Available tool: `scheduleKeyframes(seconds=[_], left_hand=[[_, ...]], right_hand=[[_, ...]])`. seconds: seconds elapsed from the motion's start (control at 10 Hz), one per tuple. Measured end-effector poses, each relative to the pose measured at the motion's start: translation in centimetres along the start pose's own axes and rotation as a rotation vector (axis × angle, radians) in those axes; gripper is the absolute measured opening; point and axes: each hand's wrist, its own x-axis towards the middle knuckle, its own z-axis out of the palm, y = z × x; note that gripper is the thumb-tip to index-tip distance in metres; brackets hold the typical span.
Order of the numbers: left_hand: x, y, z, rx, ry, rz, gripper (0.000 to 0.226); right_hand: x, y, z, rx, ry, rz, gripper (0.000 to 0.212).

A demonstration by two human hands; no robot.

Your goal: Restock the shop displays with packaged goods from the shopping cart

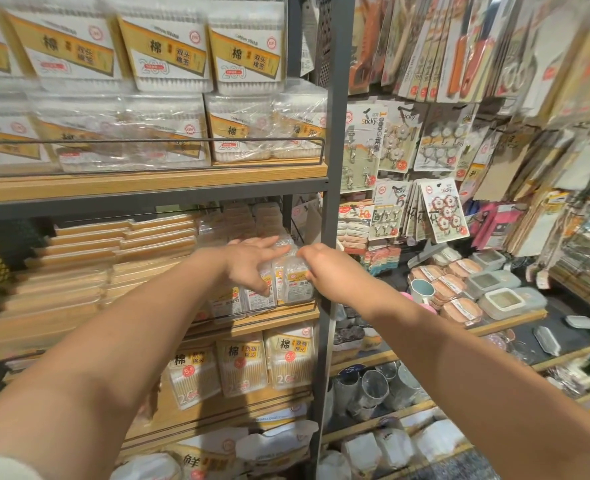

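A clear-wrapped pack of cotton goods [295,285] stands at the right end of the middle wooden shelf [276,315], beside similar packs [252,299]. My left hand [252,263] lies over the tops of these packs with fingers spread and the thumb down on their fronts. My right hand [324,268] grips the right edge of the end pack, close to the grey shelf post [331,209]. The shopping cart is out of view.
Large cotton swab boxes [169,53] fill the top shelf behind a wire rail. Flat tan packs [120,244] are stacked left on the middle shelf. Swab bags [286,355] sit below. To the right hang sticky-hook cards [444,209], and lidded containers [494,289] sit on low shelves.
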Motion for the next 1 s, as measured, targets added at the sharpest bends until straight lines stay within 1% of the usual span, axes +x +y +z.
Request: scheduleKeyframes(seconds=[0.1,0.3,0.4,0.5,0.6,0.7,0.8,0.9,1.0], left_hand=[[0.0,0.0,0.1,0.010,-0.003,-0.005,0.103],[-0.2,-0.1,0.6,0.017,0.017,0.003,0.107],[-0.3,-0.2,0.6,0.034,0.018,0.016,0.112],[-0.7,-0.3,0.9,0.033,0.014,0.034,0.112],[-1.5,-0.3,1.3,0.009,0.027,0.052,0.104],[-2.5,-0.1,1.6,-0.081,0.053,0.063,0.090],[-3.8,0.0,1.7,-0.168,0.086,0.064,0.082],[-5.1,0.5,1.8,-0.244,0.112,0.050,0.094],[-6.2,1.9,1.8,-0.429,0.194,0.028,0.100]], right_hand=[[0.4,-0.5,1.2,-0.006,-0.031,0.005,0.042],[-0.2,-0.3,2.7,0.049,0.035,-0.004,0.031],[-0.6,-0.2,3.0,0.100,0.047,0.014,0.035],[-0.7,-0.4,2.7,0.192,0.046,0.068,0.050],[-1.2,-0.7,2.4,0.259,0.009,0.078,0.061],[-2.4,-0.7,2.1,0.363,0.017,0.121,0.063],[-3.9,-0.6,1.2,0.473,0.040,0.158,0.060],[-5.3,-0.1,0.3,0.574,0.087,0.213,0.056],[-6.6,1.3,-0.3,0.662,0.141,0.244,0.055]])
